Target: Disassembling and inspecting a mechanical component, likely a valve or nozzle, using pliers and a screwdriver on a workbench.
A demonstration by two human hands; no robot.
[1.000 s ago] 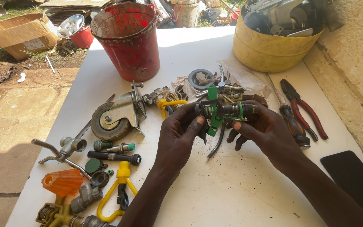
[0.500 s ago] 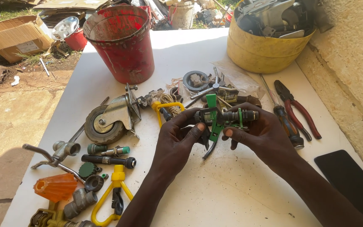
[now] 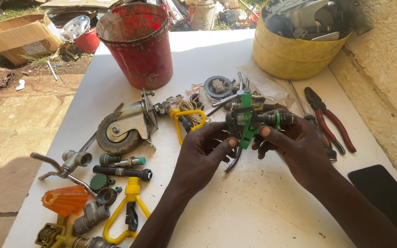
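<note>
- Both hands hold one green and black sprinkler head [image 3: 249, 121] just above the white table [image 3: 263, 206], near the table's middle.
- Left hand [image 3: 203, 154]: fingers curled onto the sprinkler's left end, thumb tip pressed against its underside; closed on the part.
- Right hand [image 3: 295, 142]: fingers wrapped around the right end, thumb on the green body; also clamped on the part.
- A thin dark arm of the sprinkler hangs down between the two hands, toward the table.
- Left of the hands: a caster wheel [image 3: 120, 128] in a metal bracket, lying on its side.
- Just beyond the left hand: a yellow loop-shaped fitting [image 3: 187, 120], touching a tangle of small metal parts.
- Right of the right hand: red-handled pliers [image 3: 329, 117], flat on the table.
- Far edge: red bucket [image 3: 136, 43] at left, yellow tub [image 3: 290, 55] of metal scrap at right, well apart.
- Near right corner: a flat black slab [image 3: 382, 190]; cannot tell what it is.
- Near left corner: orange cone-shaped piece [image 3: 65, 200] among pipe fittings.
</note>
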